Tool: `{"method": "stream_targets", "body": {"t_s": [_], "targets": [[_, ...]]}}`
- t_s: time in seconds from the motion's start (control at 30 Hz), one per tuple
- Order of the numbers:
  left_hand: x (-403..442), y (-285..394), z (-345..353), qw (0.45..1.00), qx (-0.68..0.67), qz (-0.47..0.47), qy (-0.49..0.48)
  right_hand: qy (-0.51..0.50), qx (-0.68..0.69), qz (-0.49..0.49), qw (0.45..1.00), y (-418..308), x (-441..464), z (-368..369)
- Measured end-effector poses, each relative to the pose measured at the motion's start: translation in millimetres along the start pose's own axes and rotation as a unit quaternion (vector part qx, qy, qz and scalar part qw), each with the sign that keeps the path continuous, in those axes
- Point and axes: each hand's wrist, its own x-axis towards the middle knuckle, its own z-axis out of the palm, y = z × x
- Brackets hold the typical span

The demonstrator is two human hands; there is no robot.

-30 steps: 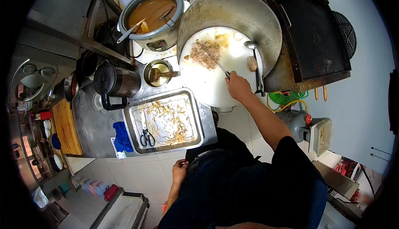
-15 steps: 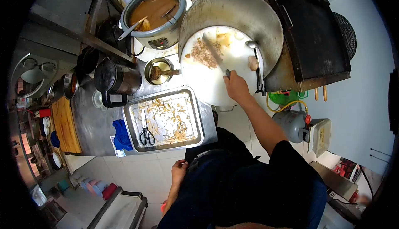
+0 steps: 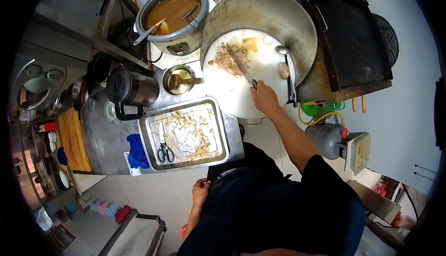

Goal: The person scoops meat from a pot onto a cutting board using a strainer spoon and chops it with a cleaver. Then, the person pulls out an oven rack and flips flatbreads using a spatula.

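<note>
My right hand (image 3: 266, 98) is closed round the dark handle of a knife (image 3: 241, 66). The blade lies over a heap of chopped meat (image 3: 226, 63) on a round white cutting board (image 3: 227, 95). A metal ladle (image 3: 290, 68) and a small pale lump (image 3: 283, 70) are at the board's right side. My left hand (image 3: 200, 190) hangs low by my dark clothing, below the metal tray (image 3: 219, 159); its fingers are curled, and what they hold, if anything, is hidden. Scissors (image 3: 165, 153) and thin yellowish shreds (image 3: 197, 135) lie in the tray.
A cooker (image 3: 186, 40) of brown liquid with utensils stands at the upper left. Near it are a small pot (image 3: 178, 80) with a brush and a dark pitcher (image 3: 127, 91). A large metal pot (image 3: 260, 12) rises behind the board; a black griddle (image 3: 355, 47) is right.
The knife blade has shifted and turned slightly over the chopped meat, with my right hand still on its handle. My left hand has stayed in about the same place.
</note>
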Motion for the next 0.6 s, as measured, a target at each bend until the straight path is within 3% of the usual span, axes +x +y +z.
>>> {"method": "stream_targets", "body": {"t_s": [0.1,0.17,0.3,0.6], "targets": [[-9.1,2.4,-2.0,0.999,0.017,-0.038,-0.002,-0.013,-0.003,0.01,1.0,-1.2,-1.6,1.5],[5.6,-13.4,2.7,1.0,0.008,0.004,-0.004,0.009,0.003,0.005,1.0,0.8,5.5,-1.9],[-3.3,1.0,-0.6,0.999,0.01,-0.033,-0.006,0.006,0.004,0.002,1.0,-0.7,1.7,-0.8],[5.7,-2.4,-3.7,1.0,0.012,-0.02,-0.01,0.005,0.001,0.007,1.0,-6.0,6.8,-1.5]]}}
